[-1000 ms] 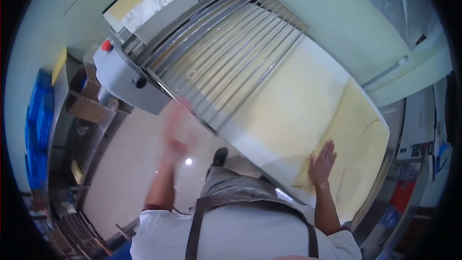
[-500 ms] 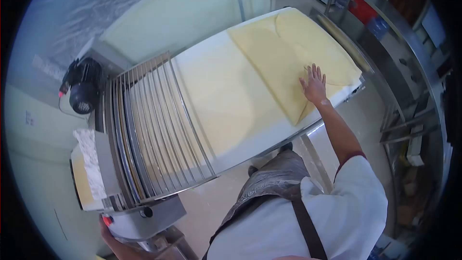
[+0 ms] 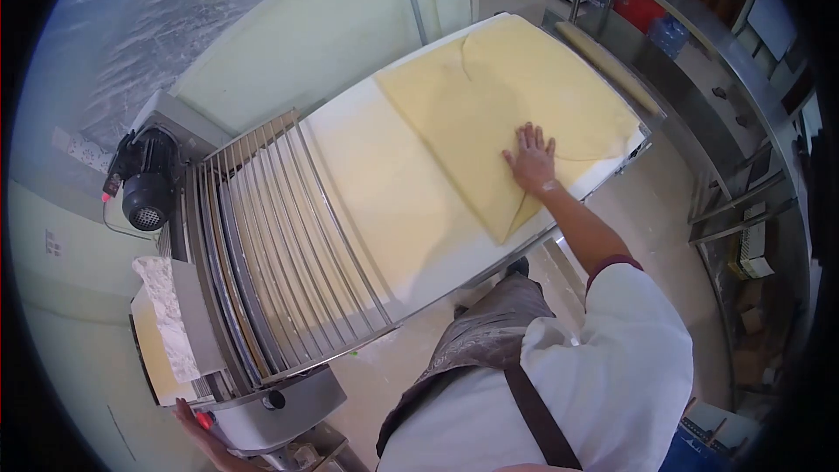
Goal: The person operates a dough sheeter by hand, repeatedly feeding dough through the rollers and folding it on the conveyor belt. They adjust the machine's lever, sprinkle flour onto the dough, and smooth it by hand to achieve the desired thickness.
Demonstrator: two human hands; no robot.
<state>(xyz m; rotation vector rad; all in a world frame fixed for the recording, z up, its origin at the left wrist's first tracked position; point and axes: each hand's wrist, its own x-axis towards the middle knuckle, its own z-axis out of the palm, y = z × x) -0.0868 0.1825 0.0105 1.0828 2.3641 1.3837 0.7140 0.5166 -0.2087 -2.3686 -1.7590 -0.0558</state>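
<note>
A large folded sheet of pale yellow dough (image 3: 489, 114) lies on the white belt (image 3: 367, 175) of a dough sheeter. My right hand (image 3: 533, 163) rests palm down on it near the front edge, fingers spread. A pointed folded flap of the dough comes toward me, just left of the wrist. At the lower left, my left hand (image 3: 199, 439) is at the side of the sheeter's control housing (image 3: 280, 415), fingers stretched out beside the red button (image 3: 204, 419). Part of that hand is hidden behind the housing.
A metal bar guard (image 3: 297, 245) covers the belt near the rollers. Behind it sits a black motor (image 3: 149, 179). White flour (image 3: 166, 315) fills a tray on the left. A rolling pin (image 3: 612, 70) lies past the belt's right end, next to metal shelving (image 3: 743, 227).
The dough has shifted left along the belt toward the bar guard. My right hand has moved left with it, staying on the dough. My left hand remains by the red button.
</note>
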